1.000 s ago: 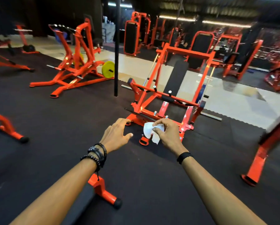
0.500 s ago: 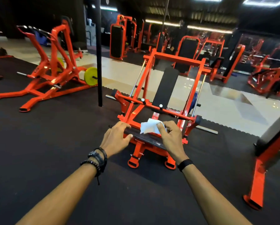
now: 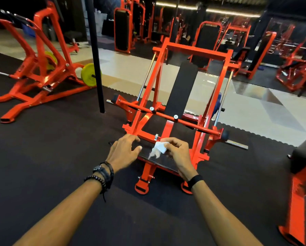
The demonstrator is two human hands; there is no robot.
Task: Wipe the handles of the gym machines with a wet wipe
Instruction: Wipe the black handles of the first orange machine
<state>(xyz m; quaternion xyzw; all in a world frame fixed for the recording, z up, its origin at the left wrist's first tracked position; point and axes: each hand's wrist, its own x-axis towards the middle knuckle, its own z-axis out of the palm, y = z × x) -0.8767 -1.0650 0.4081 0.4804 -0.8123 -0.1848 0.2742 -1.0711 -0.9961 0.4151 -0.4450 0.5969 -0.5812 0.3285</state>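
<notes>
An orange gym machine with a black back pad stands straight ahead on the black mat. Its low crossbar carries two short chrome-capped pegs. My right hand pinches a crumpled white wet wipe in the air in front of the machine's lower frame. My left hand is beside it, to the left, fingers spread and holding nothing. Neither hand touches the machine.
A black vertical pole rises left of the machine. Another orange machine with a yellow weight plate stands at the left. An orange frame leg stands close at the right. More orange machines line the back beyond a shiny tiled strip.
The view has come closer to the orange machine, which now looks larger and nearer. The wipe in my right hand has been bunched smaller. Both hands stay out in front.
</notes>
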